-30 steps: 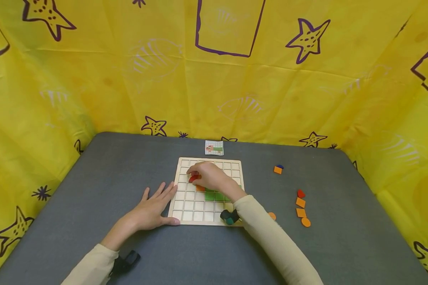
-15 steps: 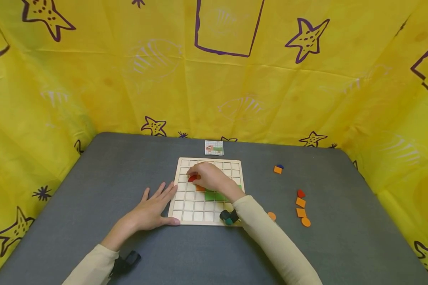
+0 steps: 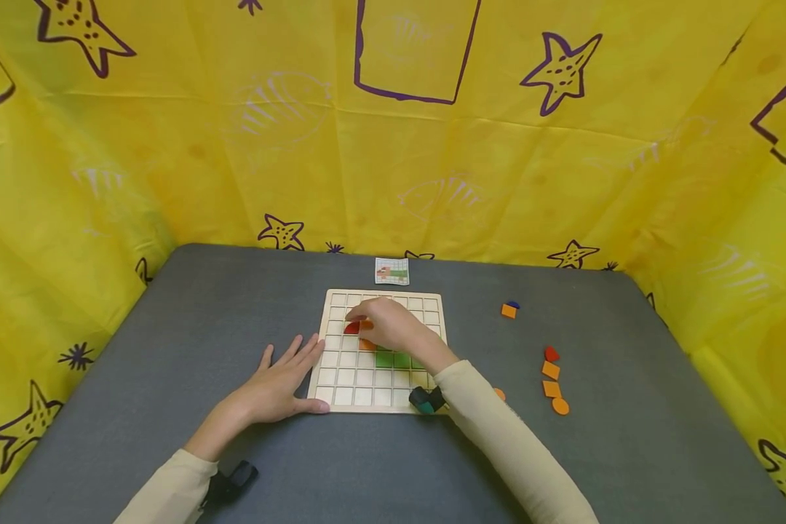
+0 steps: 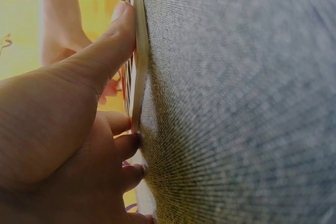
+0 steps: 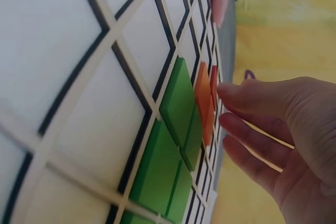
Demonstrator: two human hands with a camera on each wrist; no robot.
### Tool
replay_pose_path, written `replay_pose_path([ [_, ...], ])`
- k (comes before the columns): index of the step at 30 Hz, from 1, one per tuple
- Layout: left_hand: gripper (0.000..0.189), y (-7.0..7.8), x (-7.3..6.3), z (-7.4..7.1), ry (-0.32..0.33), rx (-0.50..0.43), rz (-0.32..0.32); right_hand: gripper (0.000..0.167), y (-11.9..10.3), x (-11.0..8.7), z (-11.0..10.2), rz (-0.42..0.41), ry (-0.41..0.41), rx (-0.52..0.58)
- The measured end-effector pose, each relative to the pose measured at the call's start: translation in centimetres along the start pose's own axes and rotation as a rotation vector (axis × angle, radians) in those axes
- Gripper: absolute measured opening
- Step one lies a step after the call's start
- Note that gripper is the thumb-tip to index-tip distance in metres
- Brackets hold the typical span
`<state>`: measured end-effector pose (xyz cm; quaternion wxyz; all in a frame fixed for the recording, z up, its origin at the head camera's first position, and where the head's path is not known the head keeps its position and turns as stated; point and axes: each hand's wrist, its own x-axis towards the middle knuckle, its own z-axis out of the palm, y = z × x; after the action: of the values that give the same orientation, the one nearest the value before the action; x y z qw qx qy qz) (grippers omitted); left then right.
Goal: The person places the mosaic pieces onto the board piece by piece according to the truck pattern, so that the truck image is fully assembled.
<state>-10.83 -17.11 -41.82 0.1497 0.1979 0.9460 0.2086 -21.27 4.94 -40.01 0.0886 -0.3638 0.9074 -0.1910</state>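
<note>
A pale wooden grid board (image 3: 363, 397) lies on the table. My left hand (image 3: 271, 389) is spread at its left edge, thumb on the near left corner and fingertips by the side. Over the upper part of the board hovers my right hand (image 3: 389, 324), its thumb (image 5: 244, 95) close to a red piece with a curved edge (image 3: 351, 328). That red piece lies in a cell, with thumb and fingers apart around it. Beside it are orange pieces (image 5: 205, 103), partly covered by the hand in the head view. Green square pieces (image 5: 178, 108) fill cells nearer the right forearm.
A small picture card (image 3: 391, 271) lies behind the board. To the right are an orange square (image 3: 508, 311) touching a blue piece (image 3: 514, 304), and a column with a red piece (image 3: 551, 354), orange squares (image 3: 552, 389) and an orange circle (image 3: 560, 406). Another orange piece (image 3: 500, 394) shows behind the right sleeve.
The right hand's fingers have loosened from the red piece, which now lies in its cell, and the hand has shifted slightly right. My left hand stays at the board's edge.
</note>
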Motion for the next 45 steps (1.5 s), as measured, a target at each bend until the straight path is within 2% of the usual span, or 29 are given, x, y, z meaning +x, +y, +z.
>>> replay_pose_path([
  [8, 0.107, -0.1, 0.2, 0.1, -0.01, 0.008, -0.013, 0.029, 0.7, -1.4, -0.6, -0.006, 0.025, -0.003],
  [19, 0.107, 0.0, 0.2, 0.1, -0.01, 0.012, -0.013, 0.027, 1.9, -3.7, -0.9, -0.013, 0.101, 0.03],
  [45, 0.106, 0.0, 0.1, 0.1, -0.001, -0.002, -0.011, 0.024, 5.2, -8.6, -2.3, 0.046, 0.168, -0.017],
])
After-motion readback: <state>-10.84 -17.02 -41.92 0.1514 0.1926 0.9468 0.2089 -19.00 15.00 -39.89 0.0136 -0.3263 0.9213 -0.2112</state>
